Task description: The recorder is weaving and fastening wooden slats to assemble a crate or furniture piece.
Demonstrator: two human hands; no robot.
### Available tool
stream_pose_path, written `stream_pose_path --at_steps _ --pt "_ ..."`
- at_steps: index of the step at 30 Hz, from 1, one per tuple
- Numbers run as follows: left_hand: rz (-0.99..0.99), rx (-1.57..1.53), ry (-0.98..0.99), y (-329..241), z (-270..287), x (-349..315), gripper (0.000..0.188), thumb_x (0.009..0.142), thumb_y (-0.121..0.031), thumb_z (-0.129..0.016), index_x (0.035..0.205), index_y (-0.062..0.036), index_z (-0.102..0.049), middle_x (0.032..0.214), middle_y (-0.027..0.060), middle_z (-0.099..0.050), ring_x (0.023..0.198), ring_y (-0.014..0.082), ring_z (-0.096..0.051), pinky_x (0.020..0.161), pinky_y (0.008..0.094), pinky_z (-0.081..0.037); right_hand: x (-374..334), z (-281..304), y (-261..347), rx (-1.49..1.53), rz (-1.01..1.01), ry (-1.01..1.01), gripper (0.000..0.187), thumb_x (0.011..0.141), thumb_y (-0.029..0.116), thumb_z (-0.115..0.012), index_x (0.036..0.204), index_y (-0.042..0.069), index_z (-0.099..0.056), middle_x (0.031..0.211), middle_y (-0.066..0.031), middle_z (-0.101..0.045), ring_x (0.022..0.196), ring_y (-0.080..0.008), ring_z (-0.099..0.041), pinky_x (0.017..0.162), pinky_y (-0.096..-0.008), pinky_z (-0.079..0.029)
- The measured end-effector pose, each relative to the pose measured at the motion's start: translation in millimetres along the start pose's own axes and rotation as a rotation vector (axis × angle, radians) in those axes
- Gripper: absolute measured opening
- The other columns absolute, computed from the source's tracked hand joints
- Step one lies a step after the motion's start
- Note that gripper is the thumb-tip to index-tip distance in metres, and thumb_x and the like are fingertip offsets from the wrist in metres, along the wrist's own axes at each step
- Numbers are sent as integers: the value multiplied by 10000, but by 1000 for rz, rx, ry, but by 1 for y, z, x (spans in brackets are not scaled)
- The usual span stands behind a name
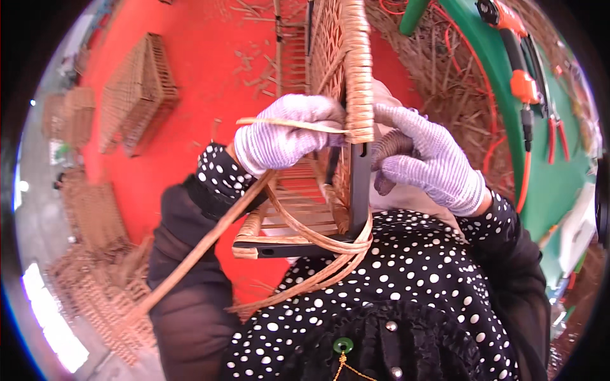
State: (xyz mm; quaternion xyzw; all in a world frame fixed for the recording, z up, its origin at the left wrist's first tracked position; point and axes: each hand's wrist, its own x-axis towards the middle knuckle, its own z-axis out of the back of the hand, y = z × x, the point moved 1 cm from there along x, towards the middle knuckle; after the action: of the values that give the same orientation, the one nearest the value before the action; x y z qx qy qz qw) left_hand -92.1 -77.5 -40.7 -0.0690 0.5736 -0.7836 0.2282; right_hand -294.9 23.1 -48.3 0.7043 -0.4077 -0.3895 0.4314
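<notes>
Rattan-wrapped frame (357, 70) mid-scene, between the left hand (287, 134) and right hand (435, 159).
Contact is partly hidden, so I cannot tell what either grip grasps; slack in the pale strand (286, 122) could loosen the binding (360, 122), and the near loops (365, 244) might snag when pulled.

Left glove (279, 136) and right glove (438, 159): lilac-and-white stripes. Wrapped rattan (360, 82) honey-tan; frame (359, 190) black; dress (410, 270) black, white-dotted; floor (210, 70) red; worktop (546, 184) green; far-left baskets (77, 114), blurred, seemingly brown.

No readable lettering, labels, numbers or signs anywhere in the head view.
</notes>
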Motion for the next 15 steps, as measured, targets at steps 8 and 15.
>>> stream_pose_path --at_steps 8,15 --pt "261 -430 -166 -1 0 -23 361 813 -153 -628 1131 -3 -549 1021 70 -613 936 139 -577 800 268 -475 12 -7 -13 121 37 91 516 824 26 -559 1304 37 -371 804 -61 -595 680 -116 -581 615 -231 -486" --pt "288 -348 -134 -6 2 -19 413 802 -170 -640 1153 16 -529 1026 78 -611 949 150 -578 811 271 -475 9 -8 -16 280 18 67 549 788 114 -633 1264 -12 -390 769 -62 -577 696 -109 -557 632 -246 -467"
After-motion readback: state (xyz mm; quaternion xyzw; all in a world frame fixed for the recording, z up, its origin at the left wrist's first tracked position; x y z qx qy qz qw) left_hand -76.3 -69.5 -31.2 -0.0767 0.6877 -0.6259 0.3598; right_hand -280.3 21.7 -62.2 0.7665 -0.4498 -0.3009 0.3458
